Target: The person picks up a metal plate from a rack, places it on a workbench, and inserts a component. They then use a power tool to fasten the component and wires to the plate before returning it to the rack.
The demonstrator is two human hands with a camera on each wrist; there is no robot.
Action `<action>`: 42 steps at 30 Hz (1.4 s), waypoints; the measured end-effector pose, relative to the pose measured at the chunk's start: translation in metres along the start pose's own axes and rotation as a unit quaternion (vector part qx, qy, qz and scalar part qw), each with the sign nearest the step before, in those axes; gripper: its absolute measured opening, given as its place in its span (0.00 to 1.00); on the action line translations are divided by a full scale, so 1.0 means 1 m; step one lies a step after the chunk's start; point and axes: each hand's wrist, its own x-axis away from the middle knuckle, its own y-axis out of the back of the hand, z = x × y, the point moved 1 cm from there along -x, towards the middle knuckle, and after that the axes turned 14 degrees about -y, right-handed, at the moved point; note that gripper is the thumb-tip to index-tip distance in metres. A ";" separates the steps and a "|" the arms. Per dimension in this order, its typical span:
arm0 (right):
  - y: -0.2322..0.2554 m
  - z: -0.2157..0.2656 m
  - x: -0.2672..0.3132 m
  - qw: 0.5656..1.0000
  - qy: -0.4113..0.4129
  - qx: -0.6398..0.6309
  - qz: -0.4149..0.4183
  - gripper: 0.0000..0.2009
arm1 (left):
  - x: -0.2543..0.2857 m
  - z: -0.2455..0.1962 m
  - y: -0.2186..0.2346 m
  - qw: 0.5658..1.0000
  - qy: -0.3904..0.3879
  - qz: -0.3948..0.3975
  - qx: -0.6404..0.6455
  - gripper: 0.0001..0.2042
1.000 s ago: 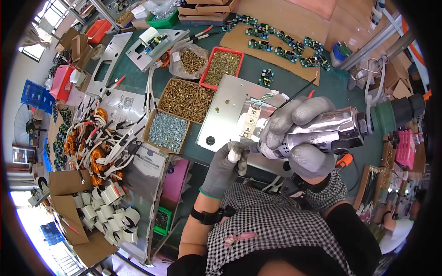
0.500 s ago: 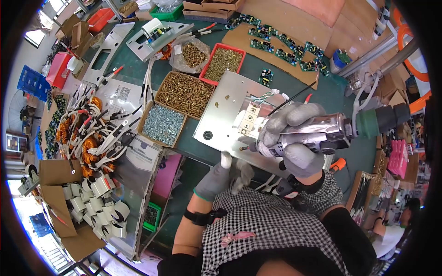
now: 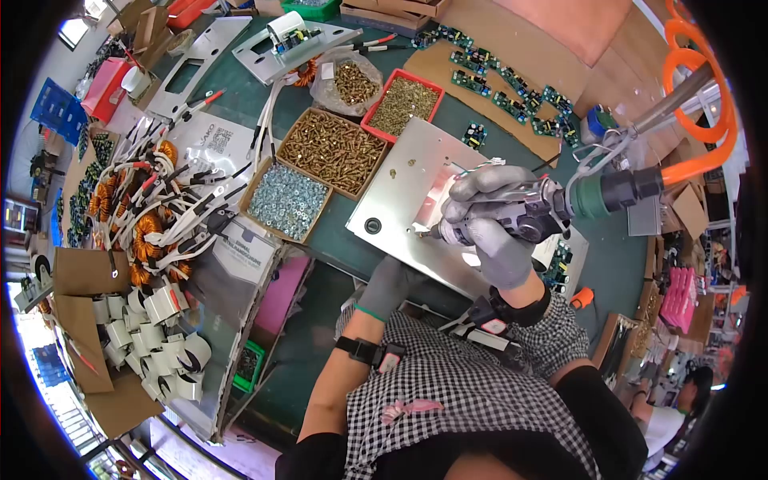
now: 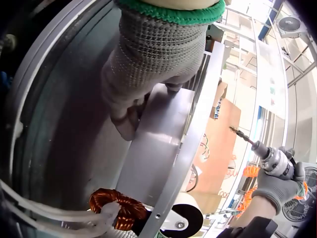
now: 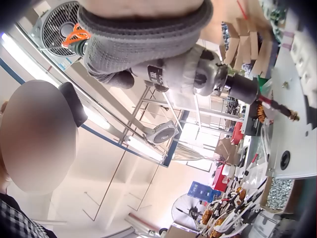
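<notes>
Left hand: the gloved left hand [image 3: 382, 286], low centre of the head view, grips the near edge of the metal plate [image 3: 416, 200]; in the left wrist view its fingers [image 4: 130, 116] curl over that edge from below.
Right hand: the gloved right hand [image 3: 486, 222], right of centre, is wrapped tight round the pneumatic screwdriver [image 3: 534, 210].
Hands together or apart: apart, the left at the plate's edge, the right above the plate.
Screwdriver look: a shiny metal body with a dark green collar at the rear, joined to an orange coiled hose [image 3: 698, 96] in the upper right; its bit carries a brass screw [image 5: 293, 117] just over the plate.
Plate look: one flat, pale grey sheet, tilted in the middle of the frame, with a dark round hole [image 3: 372, 226] near its lower left corner.
Surface: a dark green bench [image 3: 240, 128] crowded with parts.
Screw trays: three open ones beyond the plate, namely a brown box of brass screws [image 3: 332, 152], a box of silvery nuts [image 3: 286, 202] and a red tray [image 3: 402, 102].
Far side: many small green circuit boards [image 3: 512, 84] on brown cardboard, top centre.
Left side: many copper coils [image 3: 148, 232] with white leads.
</notes>
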 end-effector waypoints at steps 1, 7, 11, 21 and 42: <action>-0.001 -0.003 -0.002 1.000 0.002 0.019 -0.009 0.21 | 0.003 -0.011 -0.011 0.987 0.064 -0.056 0.133 0.20; -0.003 -0.020 -0.013 0.999 -0.027 0.007 -0.035 0.21 | -0.002 -0.008 -0.002 0.988 0.078 -0.042 0.128 0.18; -0.003 -0.024 -0.014 0.997 -0.049 0.027 -0.058 0.20 | -0.006 0.007 0.018 0.940 -0.157 0.112 -0.282 0.18; -0.014 -0.038 -0.015 0.985 -0.051 0.129 -0.097 0.17 | -0.007 0.002 0.004 0.983 0.059 -0.038 0.169 0.18; -0.007 0.033 -0.021 0.990 0.111 0.077 -0.046 0.19 | -0.057 -0.175 -0.075 0.537 -0.427 0.078 -0.723 0.10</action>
